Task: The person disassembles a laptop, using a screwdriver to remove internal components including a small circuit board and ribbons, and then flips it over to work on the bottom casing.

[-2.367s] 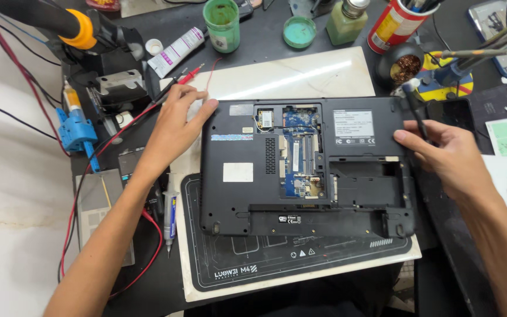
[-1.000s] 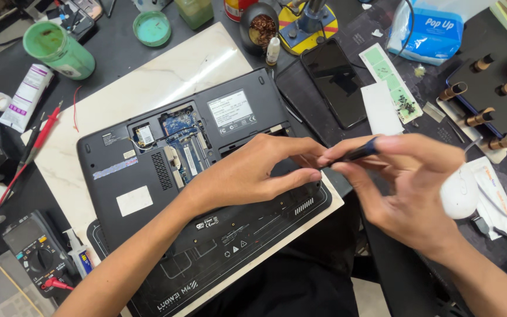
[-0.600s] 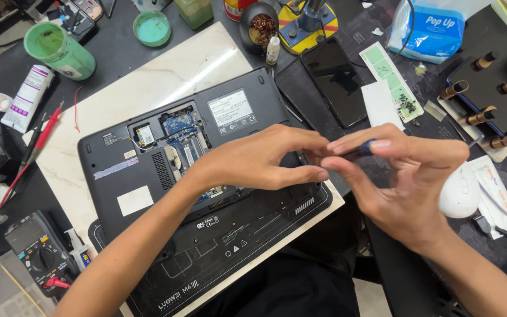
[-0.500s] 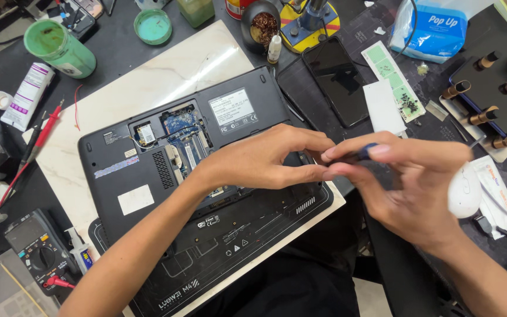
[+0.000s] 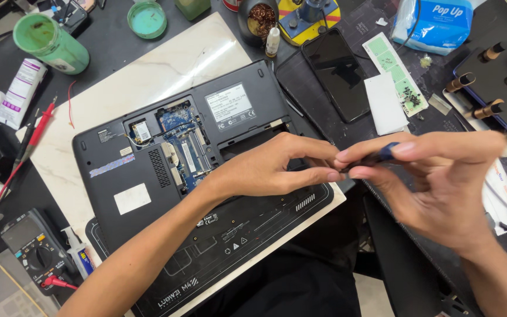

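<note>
Your right hand (image 5: pixel 441 176) is closed around a small blue-tipped screwdriver (image 5: pixel 382 154), pinched between thumb and forefinger so the thin shaft stays level just past the laptop's near right corner. Your left hand (image 5: pixel 265 171) meets it there, its fingertips (image 5: pixel 331 175) pinched at the tool's front end; whether they grip the tip or something tiny on it, you cannot tell. The laptop (image 5: pixel 147 176) lies bottom-up on a dark work mat (image 5: pixel 253 235), cover off and blue circuit board (image 5: pixel 183 141) exposed. A phone (image 5: pixel 335 73) lies beyond the laptop's far right corner, a multimeter (image 5: pixel 30 243) off its near left corner.
</note>
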